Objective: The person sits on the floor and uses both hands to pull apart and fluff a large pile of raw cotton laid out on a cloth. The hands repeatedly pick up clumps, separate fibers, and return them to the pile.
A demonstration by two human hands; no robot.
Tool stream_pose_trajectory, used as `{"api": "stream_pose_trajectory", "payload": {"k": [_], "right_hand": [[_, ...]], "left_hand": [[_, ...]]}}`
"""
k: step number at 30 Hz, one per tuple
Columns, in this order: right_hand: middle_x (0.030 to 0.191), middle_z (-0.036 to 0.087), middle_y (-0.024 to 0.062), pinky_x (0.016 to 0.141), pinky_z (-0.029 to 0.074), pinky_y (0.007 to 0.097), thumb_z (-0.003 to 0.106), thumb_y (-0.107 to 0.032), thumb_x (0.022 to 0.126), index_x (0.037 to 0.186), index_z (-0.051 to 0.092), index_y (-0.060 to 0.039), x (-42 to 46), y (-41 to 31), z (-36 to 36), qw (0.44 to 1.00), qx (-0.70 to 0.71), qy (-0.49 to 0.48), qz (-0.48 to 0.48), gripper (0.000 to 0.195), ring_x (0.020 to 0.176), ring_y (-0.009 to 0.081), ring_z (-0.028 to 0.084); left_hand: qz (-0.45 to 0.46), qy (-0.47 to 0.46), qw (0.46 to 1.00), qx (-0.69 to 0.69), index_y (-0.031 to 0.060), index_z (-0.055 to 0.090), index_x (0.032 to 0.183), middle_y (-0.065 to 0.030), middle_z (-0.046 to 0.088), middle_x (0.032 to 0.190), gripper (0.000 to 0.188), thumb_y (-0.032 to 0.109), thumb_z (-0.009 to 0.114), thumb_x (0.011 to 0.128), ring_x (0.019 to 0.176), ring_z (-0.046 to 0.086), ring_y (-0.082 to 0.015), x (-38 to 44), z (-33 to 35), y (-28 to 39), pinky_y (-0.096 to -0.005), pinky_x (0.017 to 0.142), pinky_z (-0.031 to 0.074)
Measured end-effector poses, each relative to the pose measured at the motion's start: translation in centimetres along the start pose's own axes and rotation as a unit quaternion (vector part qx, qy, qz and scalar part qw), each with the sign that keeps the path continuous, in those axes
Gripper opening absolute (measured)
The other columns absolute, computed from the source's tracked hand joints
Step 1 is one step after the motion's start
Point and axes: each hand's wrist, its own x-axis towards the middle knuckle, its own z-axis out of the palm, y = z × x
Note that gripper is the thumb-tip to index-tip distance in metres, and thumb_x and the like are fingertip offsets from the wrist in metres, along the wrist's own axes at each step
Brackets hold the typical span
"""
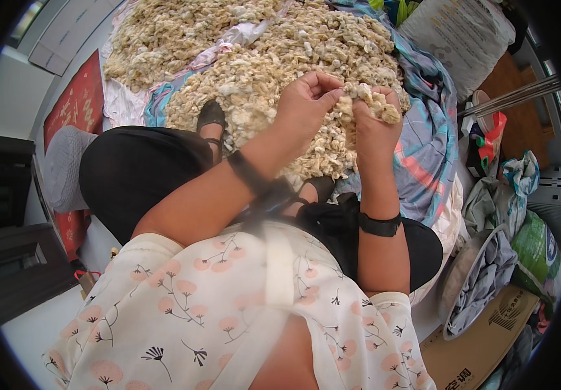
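Observation:
Both hands are raised over a wide heap of cream and tan fluffy tufts, which look like raw fibre. My right hand is closed around a small clump of tufts, part of which sticks out above the thumb and fingers. Close to its left side is my left hand, with thumb and forefinger pinched together at the clump's edge; whether a bit of fibre is between them is too small to tell. Each forearm wears a black band. The heap lies on spread cloths, one of them a blue plaid cloth.
My black shoes stand at the heap's near edge. On the right are a large white sack, thin metal rods, a round basin of grey cloth, a green bag and a cardboard box. A red mat lies left.

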Motion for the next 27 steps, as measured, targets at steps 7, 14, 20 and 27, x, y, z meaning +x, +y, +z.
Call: {"api": "stream_pose_trajectory", "payload": {"k": [7, 14, 20, 27], "right_hand": [[0.078, 0.057, 0.0007, 0.062, 0.045, 0.0233, 0.063, -0.001, 0.077, 0.091, 0.054, -0.005, -1.5, -0.4, 1.1, 0.994, -0.073, -0.019, -0.078, 0.018, 0.07, 0.0073, 0.053], [0.082, 0.06, 0.0008, 0.061, 0.048, 0.0226, 0.062, 0.001, 0.082, 0.096, 0.054, -0.0043, 0.5, 1.3, -0.6, 0.997, 0.061, 0.008, 0.045, 0.017, 0.071, 0.0062, 0.056], [0.082, 0.06, 0.0008, 0.06, 0.048, 0.0224, 0.064, 0.002, 0.082, 0.096, 0.055, -0.005, -0.3, -0.1, -0.2, 0.997, 0.054, 0.002, 0.047, 0.018, 0.07, 0.0063, 0.057], [0.079, 0.058, 0.0007, 0.057, 0.045, 0.0218, 0.063, 0.004, 0.079, 0.09, 0.055, -0.005, -0.4, 0.6, 0.4, 0.985, -0.114, 0.01, -0.133, 0.016, 0.066, 0.0063, 0.054]], "left_hand": [[-0.005, 0.04, 0.999, -0.03, 0.0013, 0.061, 0.1, -0.0015, 0.064, 0.088, 0.01, -0.002, 0.062, 0.09, 0.081, 0.058, -0.0065, 0.3, -0.1, 0.1, -0.0201, 0.073, 0.047], [0.003, -0.014, 1.0, 0.006, 0.0024, 0.06, 0.102, -0.0016, 0.063, 0.091, 0.013, 0.002, 0.064, 0.089, 0.083, 0.057, -0.0072, -0.1, -0.1, -0.1, -0.0202, 0.072, 0.047], [0.018, -0.042, 0.995, 0.089, 0.0027, 0.061, 0.1, -0.0007, 0.062, 0.089, 0.017, -0.002, 0.064, 0.084, 0.08, 0.056, -0.0063, 0.6, -0.8, -0.2, -0.0203, 0.07, 0.047], [0.001, -0.039, 0.994, 0.098, 0.003, 0.059, 0.097, -0.0001, 0.062, 0.092, 0.015, -0.004, 0.061, 0.084, 0.084, 0.056, -0.0061, 0.7, -1.1, 0.4, -0.0203, 0.074, 0.046]]}}
